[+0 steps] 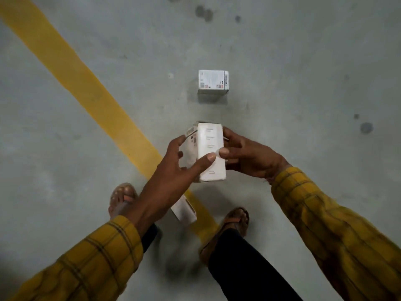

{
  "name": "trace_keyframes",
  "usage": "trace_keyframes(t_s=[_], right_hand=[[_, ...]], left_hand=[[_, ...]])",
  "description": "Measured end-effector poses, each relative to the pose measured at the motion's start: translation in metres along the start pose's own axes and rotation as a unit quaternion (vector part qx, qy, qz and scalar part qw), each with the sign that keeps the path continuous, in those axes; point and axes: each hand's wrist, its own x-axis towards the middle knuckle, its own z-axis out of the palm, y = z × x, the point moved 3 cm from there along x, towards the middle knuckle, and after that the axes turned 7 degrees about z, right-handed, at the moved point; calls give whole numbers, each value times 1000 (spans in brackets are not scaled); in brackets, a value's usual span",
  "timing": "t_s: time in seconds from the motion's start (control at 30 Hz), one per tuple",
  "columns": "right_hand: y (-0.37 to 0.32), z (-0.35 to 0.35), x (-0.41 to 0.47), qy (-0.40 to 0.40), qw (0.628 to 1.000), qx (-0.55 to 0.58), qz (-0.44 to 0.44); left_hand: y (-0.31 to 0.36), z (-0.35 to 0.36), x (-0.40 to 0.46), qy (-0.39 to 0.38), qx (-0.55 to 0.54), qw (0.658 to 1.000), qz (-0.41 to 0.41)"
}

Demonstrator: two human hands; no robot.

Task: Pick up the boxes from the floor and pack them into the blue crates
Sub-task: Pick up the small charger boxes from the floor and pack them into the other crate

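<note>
I hold a white box (pixel 211 146) above the floor between both hands. My left hand (pixel 180 168) grips its left side, thumb on the top face. My right hand (pixel 245 155) grips its right side, thumb pressing next to the left thumb. A second white box (pixel 213 81) with printed labels stands on the grey floor farther ahead. A third white box (pixel 184 210) lies on the floor below my left wrist, partly hidden by the arm. No blue crate is in view.
A yellow painted stripe (pixel 86 90) runs diagonally across the concrete floor from the upper left to between my feet. My sandalled feet (pixel 123 198) stand at the bottom. Dark stains (pixel 366 127) dot the floor.
</note>
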Motion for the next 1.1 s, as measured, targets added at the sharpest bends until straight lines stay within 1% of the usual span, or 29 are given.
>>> trace_keyframes(t_s=[0.07,0.1,0.17,0.2,0.23,0.27,0.3,0.33,0.37,0.43,0.53,0.57,0.63,0.7,0.73,0.77,0.8,0.83,0.87,0.9,0.93,0.97,1.03,1.1], right_hand=[[-21,6,11,-10,999,-49,12],[-31,4,19,-4,997,-74,17],[-52,0,40,28,987,-154,17],[-65,-4,53,79,969,-233,8],[-77,-15,70,160,929,-334,-4],[-90,-28,89,247,862,-442,-21],[-102,-41,108,313,783,-536,-37],[-111,-53,127,357,722,-592,-40],[-117,-66,145,384,686,-617,-31],[-127,-90,177,409,643,-647,5],[-134,-117,213,419,582,-693,72],[-133,-125,222,425,573,-696,86],[-126,-134,232,448,566,-686,91],[-111,-139,232,481,572,-657,97],[-102,-139,227,486,598,-630,98],[-93,-137,219,470,654,-584,102],[-87,-130,208,442,744,-492,97],[-81,-116,195,404,838,-359,72],[-75,-98,181,351,906,-230,56],[-67,-80,168,292,945,-139,45],[-61,-64,155,244,965,-86,38],[-56,-46,140,212,975,-56,29],[-40,-18,117,150,988,-23,9],[-31,10,99,119,993,-6,-22]], left_hand=[[6,-6,4,10,-99,995,-16],[7,-11,7,19,-129,991,-23],[7,-23,11,48,-114,992,-17],[5,-29,14,62,-94,994,-12],[3,-37,17,74,-79,994,-14],[0,-44,20,83,-67,994,-23],[-3,-51,23,90,-54,994,-33],[-5,-57,26,94,-36,994,-38],[-6,-63,30,96,-19,994,-38],[-8,-77,38,100,15,994,-34],[-12,-101,50,117,70,990,-32],[-14,-108,55,123,76,989,-32],[-15,-114,61,126,64,989,-32],[-12,-114,63,123,40,991,-30],[-9,-112,63,121,25,992,-29],[-5,-109,62,120,8,992,-27],[0,-105,60,117,-18,993,-21],[6,-100,56,108,-52,993,-13],[13,-95,52,88,-93,992,-5],[19,-90,48,64,-130,989,-2],[25,-84,44,39,-162,986,0],[29,-79,41,15,-190,982,5],[33,-70,38,-21,-220,975,23],[32,-62,37,-28,-231,972,42]])
